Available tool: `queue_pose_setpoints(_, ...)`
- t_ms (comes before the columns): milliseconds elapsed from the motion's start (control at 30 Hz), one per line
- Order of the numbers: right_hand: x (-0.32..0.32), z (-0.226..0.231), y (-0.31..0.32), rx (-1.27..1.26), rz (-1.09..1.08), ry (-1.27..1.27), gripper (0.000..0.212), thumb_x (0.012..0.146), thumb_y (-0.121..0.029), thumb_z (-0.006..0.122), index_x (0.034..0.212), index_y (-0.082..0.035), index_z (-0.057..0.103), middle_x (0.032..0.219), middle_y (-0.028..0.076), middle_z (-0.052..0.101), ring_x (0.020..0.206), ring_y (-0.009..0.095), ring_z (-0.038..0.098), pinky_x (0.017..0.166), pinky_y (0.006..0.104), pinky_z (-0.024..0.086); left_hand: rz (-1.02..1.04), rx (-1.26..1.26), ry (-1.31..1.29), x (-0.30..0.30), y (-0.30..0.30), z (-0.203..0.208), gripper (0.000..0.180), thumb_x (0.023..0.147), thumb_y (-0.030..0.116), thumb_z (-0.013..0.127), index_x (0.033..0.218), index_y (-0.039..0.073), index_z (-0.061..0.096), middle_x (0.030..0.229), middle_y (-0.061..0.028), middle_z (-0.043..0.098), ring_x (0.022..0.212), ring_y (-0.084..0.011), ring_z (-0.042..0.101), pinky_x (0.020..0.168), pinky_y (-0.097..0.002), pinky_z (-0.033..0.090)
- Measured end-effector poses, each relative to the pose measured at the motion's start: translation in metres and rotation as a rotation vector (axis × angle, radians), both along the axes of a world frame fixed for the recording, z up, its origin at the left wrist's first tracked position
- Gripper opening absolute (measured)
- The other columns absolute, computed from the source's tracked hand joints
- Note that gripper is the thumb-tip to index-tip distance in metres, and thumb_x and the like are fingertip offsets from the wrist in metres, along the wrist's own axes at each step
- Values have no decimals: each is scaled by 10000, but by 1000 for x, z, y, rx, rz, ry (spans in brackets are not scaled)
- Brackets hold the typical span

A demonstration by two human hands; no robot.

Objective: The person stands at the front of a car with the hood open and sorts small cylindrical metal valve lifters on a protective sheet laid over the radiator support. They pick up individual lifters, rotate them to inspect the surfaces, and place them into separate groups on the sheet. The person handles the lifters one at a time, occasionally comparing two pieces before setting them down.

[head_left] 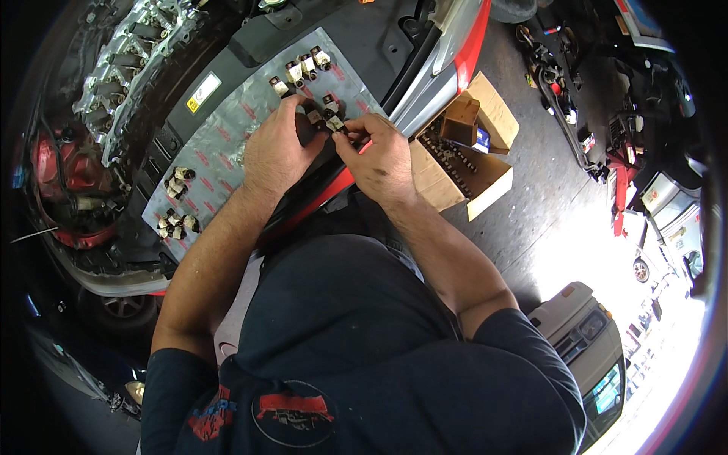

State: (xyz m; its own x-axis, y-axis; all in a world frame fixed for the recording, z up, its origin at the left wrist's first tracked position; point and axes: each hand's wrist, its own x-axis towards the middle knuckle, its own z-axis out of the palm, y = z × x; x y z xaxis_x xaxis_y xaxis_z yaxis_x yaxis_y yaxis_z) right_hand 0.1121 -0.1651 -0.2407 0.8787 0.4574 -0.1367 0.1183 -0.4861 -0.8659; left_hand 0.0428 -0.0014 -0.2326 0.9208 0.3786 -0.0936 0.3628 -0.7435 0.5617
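My left hand (274, 148) is closed in a pinch, its thumb and fingertips on a small dark metal part (315, 117) with a pale band. Close beside it, my right hand (377, 155) pinches another small metal part with a pale band (335, 123); the fingers partly cover both. Just beyond the fingertips lies a similar part (329, 101). More of them sit at the far edge of a grey printed sheet (220, 144), including a single part (280, 86) and a group (307, 67). Two further clusters (179, 182) (178, 224) rest at the sheet's left end.
The sheet lies across the front of an open car engine bay, with a bare metal engine top (129, 68) at the far left. Right of my hands, an open cardboard box (493, 186) holds rows of small parts and a smaller box (460, 121). Car parts (557, 98) lie on the floor beyond.
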Motion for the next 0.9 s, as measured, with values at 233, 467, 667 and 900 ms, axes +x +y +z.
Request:
queue_pose_setpoints(233,-8,-5,13,-77,-5,-98,234,849,-193,804,974,-15,718,882,84,707,775,177,663,753,318,560,22,-49,-12,-5,4,1,599,811,249,841,1303,79,543,955,-92,725,954,-314,719,788,-437,575)
queue_pose_setpoints(467,-10,-5,18,-99,-63,-23,228,828,-225,793,927,-41,701,877,97,714,905,298,693,831,419,547,-130,-2,-48,-1,15,-2,574,815,228,836,1308,115,567,925,-53,728,891,-283,719,760,-410,562)
queue_pose_setpoints(667,-11,-11,22,-109,-49,-134,230,813,-231,814,926,-61,707,875,74,717,898,295,686,829,420,535,-94,4,-19,-2,15,-5,573,800,256,853,1262,91,557,952,-97,729,910,-309,724,771,-431,570)
queue_pose_setpoints(900,-8,-13,21,-153,3,-219,239,814,-237,827,953,-72,723,895,63,721,909,276,685,839,413,537,-16,13,25,-5,10,-3,616,803,315,863,1256,66,527,1018,-148,723,961,-352,727,799,-462,577)
